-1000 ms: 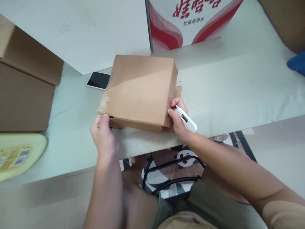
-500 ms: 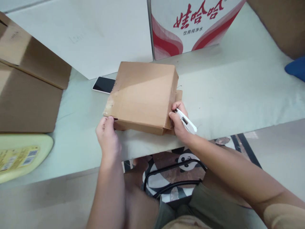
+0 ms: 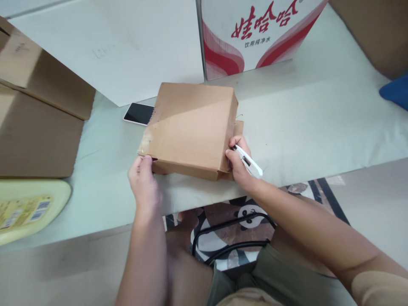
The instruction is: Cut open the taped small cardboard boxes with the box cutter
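Note:
A brown cardboard box (image 3: 194, 123) lies on the pale cloth-covered surface in front of me, with tape along its left edge and a flap sticking out on the right. My left hand (image 3: 145, 180) pinches the box's front left corner between thumb and fingers. At the front right side of the box, my right hand (image 3: 239, 159) is closed around a white utility knife (image 3: 250, 162), its handle pointing back toward my wrist. The knife's front end is hidden by my fingers. The fingers of this hand also touch the box's right side.
A smartphone (image 3: 138, 114) lies partly behind the box's left edge. At the back stand a white carton (image 3: 111, 51) and a white-and-red carton (image 3: 255, 46). Brown cartons (image 3: 38, 131) and a yellow-green container (image 3: 35, 208) are at left. A blue object (image 3: 395, 91) shows at far right.

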The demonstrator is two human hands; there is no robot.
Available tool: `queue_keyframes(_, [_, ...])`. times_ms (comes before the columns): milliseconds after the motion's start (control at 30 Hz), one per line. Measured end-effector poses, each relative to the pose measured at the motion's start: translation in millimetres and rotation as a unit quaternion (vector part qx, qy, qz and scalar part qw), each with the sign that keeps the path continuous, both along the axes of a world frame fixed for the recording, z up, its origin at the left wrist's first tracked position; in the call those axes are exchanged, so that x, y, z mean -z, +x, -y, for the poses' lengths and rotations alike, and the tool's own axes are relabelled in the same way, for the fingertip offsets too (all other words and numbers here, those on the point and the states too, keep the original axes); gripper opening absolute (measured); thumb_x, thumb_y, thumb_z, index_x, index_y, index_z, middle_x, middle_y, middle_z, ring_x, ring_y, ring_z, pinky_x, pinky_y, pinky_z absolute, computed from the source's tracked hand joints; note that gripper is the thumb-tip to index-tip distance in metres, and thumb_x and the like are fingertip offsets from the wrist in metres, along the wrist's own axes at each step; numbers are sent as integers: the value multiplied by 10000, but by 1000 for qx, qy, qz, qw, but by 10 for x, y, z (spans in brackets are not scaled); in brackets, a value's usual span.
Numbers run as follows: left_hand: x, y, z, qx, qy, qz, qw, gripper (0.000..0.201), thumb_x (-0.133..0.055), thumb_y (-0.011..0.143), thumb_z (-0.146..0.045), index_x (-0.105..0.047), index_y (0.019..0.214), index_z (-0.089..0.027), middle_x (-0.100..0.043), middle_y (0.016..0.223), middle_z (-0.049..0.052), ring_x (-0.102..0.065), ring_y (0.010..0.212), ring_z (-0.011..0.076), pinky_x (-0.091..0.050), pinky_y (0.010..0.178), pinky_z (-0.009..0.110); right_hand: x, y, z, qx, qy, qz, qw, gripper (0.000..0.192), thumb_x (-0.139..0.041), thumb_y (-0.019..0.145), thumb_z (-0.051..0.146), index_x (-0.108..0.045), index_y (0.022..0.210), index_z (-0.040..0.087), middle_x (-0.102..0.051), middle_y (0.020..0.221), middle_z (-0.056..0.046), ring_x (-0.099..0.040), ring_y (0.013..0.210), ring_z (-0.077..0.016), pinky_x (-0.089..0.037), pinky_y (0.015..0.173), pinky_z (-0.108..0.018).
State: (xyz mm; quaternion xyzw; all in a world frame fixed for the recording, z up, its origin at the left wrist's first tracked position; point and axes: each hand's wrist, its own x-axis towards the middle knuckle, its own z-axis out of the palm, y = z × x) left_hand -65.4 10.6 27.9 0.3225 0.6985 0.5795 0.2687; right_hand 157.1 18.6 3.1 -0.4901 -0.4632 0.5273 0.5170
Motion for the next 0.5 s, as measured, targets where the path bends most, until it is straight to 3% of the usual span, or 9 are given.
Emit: queue_keyframes(500, [17,-10,-1,-2,13,18,1000,288,-667,625,-435,-466,636,-229,-437,631,-47,-365,687,146,-270,676,305,19,2,1,8,9,4,1000,215,-536,832,351,-350,917,286,-296,668,84,-293,540,-140,-250,557,-305])
